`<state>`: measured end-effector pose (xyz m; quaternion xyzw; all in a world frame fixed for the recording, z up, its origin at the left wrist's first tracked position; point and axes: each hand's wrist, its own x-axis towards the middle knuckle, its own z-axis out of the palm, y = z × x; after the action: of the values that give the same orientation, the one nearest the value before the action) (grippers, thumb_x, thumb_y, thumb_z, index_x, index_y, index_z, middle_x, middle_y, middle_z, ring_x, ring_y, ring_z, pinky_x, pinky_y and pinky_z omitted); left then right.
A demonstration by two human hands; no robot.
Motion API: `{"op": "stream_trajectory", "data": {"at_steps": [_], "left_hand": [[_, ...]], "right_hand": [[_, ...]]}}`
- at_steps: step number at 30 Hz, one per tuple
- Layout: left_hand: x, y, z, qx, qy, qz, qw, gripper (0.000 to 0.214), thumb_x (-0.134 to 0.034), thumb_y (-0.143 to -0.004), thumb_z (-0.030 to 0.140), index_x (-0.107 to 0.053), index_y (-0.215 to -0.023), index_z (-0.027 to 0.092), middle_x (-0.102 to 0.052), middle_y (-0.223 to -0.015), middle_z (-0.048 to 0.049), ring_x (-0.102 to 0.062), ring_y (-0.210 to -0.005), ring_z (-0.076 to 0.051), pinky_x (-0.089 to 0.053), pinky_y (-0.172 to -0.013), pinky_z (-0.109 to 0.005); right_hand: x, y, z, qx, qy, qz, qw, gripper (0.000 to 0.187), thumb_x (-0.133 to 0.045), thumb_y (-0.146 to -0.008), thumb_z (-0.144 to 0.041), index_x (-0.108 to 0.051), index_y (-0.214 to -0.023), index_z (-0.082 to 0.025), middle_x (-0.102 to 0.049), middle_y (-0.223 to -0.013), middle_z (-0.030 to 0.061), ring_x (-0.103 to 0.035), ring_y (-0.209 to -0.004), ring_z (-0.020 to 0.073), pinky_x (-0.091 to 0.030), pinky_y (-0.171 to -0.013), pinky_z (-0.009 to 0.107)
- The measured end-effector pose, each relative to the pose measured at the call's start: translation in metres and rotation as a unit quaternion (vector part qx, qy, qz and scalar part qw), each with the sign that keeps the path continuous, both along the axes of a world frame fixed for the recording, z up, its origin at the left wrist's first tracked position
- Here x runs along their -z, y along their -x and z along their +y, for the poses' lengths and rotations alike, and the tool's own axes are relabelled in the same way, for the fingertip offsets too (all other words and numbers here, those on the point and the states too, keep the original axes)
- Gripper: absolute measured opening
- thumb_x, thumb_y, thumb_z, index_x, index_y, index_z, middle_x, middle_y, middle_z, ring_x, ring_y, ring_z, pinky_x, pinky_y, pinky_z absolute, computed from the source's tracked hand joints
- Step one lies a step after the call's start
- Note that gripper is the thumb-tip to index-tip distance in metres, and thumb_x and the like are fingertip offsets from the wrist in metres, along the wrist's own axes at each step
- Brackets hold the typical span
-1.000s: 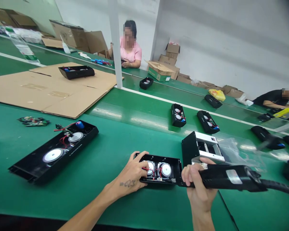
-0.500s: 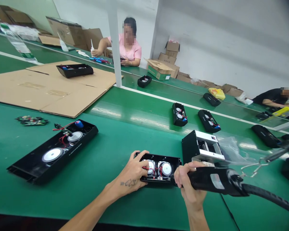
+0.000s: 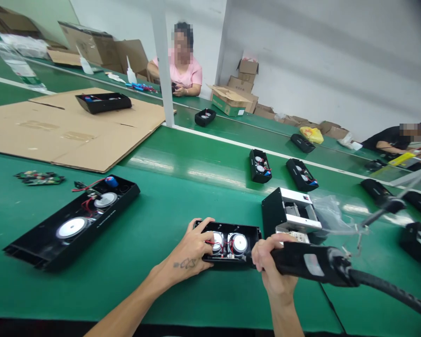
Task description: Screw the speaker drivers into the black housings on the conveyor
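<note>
On the green table [image 3: 154, 201] right in front of you lies a small open black box [image 3: 228, 230] with two round white speakers [image 3: 237, 243] inside. Your left hand [image 3: 192, 248] grips its left end, thumb at the near edge and fingers at the far one. Your right hand [image 3: 275, 269] is wrapped around a black power screwdriver [image 3: 301, 262], its tip aimed at the box's near right corner; whether the tip touches a screw, you cannot tell. Just beyond that hand stands a black-and-silver machine [image 3: 273, 213], a clear plastic bag [image 3: 331, 210] beside it. Off to your left lies a longer black case [image 3: 87, 227], and past it a flat cardboard sheet [image 3: 66, 126]. Farther back, across the tables, is a person in pink [image 3: 184, 75].
</note>
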<state>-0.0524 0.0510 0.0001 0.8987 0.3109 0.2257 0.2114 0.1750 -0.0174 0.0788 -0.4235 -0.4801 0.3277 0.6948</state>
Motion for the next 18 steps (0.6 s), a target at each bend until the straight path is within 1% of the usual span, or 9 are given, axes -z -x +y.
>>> {"op": "stream_trajectory", "data": {"at_steps": [2, 4, 5, 6, 8, 11, 14, 16, 18], "left_hand": [[-0.002, 0.000, 0.000, 0.000, 0.002, -0.003, 1.000, 0.020, -0.096, -0.073, 0.023, -0.076, -0.076, 0.023, -0.073, -0.100, -0.0004, -0.045, -0.148, -0.039, -0.024, -0.118, -0.058], [-0.003, 0.000, 0.000, -0.004, 0.000, -0.006, 1.000, 0.021, -0.097, -0.073, 0.022, -0.076, -0.074, 0.023, -0.072, -0.100, -0.0006, -0.045, -0.148, -0.039, -0.025, -0.119, -0.058], [-0.003, 0.000, 0.000, -0.006, -0.002, -0.008, 1.000, 0.022, -0.097, -0.071, 0.021, -0.075, -0.072, 0.023, -0.072, -0.099, -0.0006, -0.046, -0.148, -0.039, -0.026, -0.119, -0.057], [-0.003, 0.000, 0.000, -0.008, -0.003, -0.009, 1.000, 0.023, -0.098, -0.070, 0.021, -0.075, -0.071, 0.022, -0.072, -0.099, -0.0006, -0.046, -0.147, -0.039, -0.026, -0.119, -0.057], [-0.004, 0.000, 0.000, -0.012, -0.003, -0.008, 1.000, 0.024, -0.099, -0.070, 0.023, -0.075, -0.070, 0.022, -0.072, -0.098, -0.0006, -0.047, -0.146, -0.040, -0.027, -0.118, -0.057], [-0.005, 0.000, 0.000, -0.009, 0.000, -0.001, 1.000, 0.024, -0.099, -0.070, 0.024, -0.075, -0.072, 0.022, -0.072, -0.098, -0.0004, -0.047, -0.146, -0.040, -0.027, -0.118, -0.059], [-0.007, -0.001, 0.000, -0.007, 0.012, 0.008, 1.000, 0.023, -0.099, -0.070, 0.025, -0.076, -0.073, 0.023, -0.073, -0.099, -0.0003, -0.046, -0.148, -0.040, -0.025, -0.120, -0.060], [-0.007, -0.001, 0.000, -0.010, 0.015, 0.009, 1.000, 0.022, -0.099, -0.070, 0.025, -0.077, -0.074, 0.023, -0.073, -0.099, -0.0004, -0.046, -0.148, -0.040, -0.024, -0.121, -0.060], [-0.005, -0.001, 0.000, -0.013, 0.012, 0.005, 1.000, 0.022, -0.098, -0.070, 0.025, -0.077, -0.074, 0.022, -0.073, -0.098, -0.0008, -0.047, -0.147, -0.040, -0.024, -0.121, -0.060]], "right_hand": [[-0.019, -0.023, 0.003, 0.086, -0.040, 0.040, 0.995, 0.034, -0.076, -0.093, -0.024, -0.056, -0.120, -0.028, -0.051, -0.058, -0.0126, -0.046, -0.045, 0.0109, -0.044, -0.049, 0.027], [-0.036, -0.054, 0.009, 0.215, -0.081, 0.045, 0.972, 0.045, -0.081, -0.087, -0.021, -0.057, -0.124, -0.026, -0.053, -0.055, -0.0132, -0.044, -0.044, 0.0110, -0.044, -0.050, 0.028], [-0.041, -0.070, 0.013, 0.271, -0.096, 0.026, 0.957, 0.049, -0.083, -0.084, -0.020, -0.057, -0.125, -0.025, -0.056, -0.056, -0.0128, -0.045, -0.045, 0.0113, -0.045, -0.052, 0.029], [-0.044, -0.085, 0.017, 0.313, -0.104, 0.006, 0.944, 0.051, -0.086, -0.082, -0.021, -0.058, -0.125, -0.024, -0.058, -0.057, -0.0124, -0.047, -0.045, 0.0119, -0.047, -0.054, 0.031], [-0.042, -0.109, 0.026, 0.356, -0.098, -0.026, 0.929, 0.052, -0.090, -0.078, -0.026, -0.058, -0.119, -0.022, -0.062, -0.057, -0.0114, -0.050, -0.044, 0.0135, -0.049, -0.056, 0.034], [-0.026, -0.128, 0.036, 0.366, -0.049, -0.061, 0.927, 0.048, -0.094, -0.074, -0.037, -0.058, -0.102, -0.021, -0.063, -0.057, -0.0102, -0.053, -0.043, 0.0146, -0.051, -0.057, 0.036], [-0.017, -0.131, 0.036, 0.342, 0.003, -0.107, 0.933, 0.047, -0.094, -0.074, -0.043, -0.058, -0.093, -0.021, -0.061, -0.056, -0.0099, -0.053, -0.044, 0.0133, -0.049, -0.055, 0.034], [-0.018, -0.126, 0.030, 0.285, 0.039, -0.113, 0.951, 0.047, -0.095, -0.074, -0.042, -0.059, -0.095, -0.021, -0.060, -0.053, -0.0099, -0.052, -0.043, 0.0128, -0.046, -0.052, 0.031], [-0.024, -0.111, 0.020, 0.203, 0.065, -0.072, 0.974, 0.047, -0.094, -0.076, -0.036, -0.060, -0.103, -0.021, -0.058, -0.052, -0.0103, -0.050, -0.041, 0.0122, -0.043, -0.048, 0.029]]}}
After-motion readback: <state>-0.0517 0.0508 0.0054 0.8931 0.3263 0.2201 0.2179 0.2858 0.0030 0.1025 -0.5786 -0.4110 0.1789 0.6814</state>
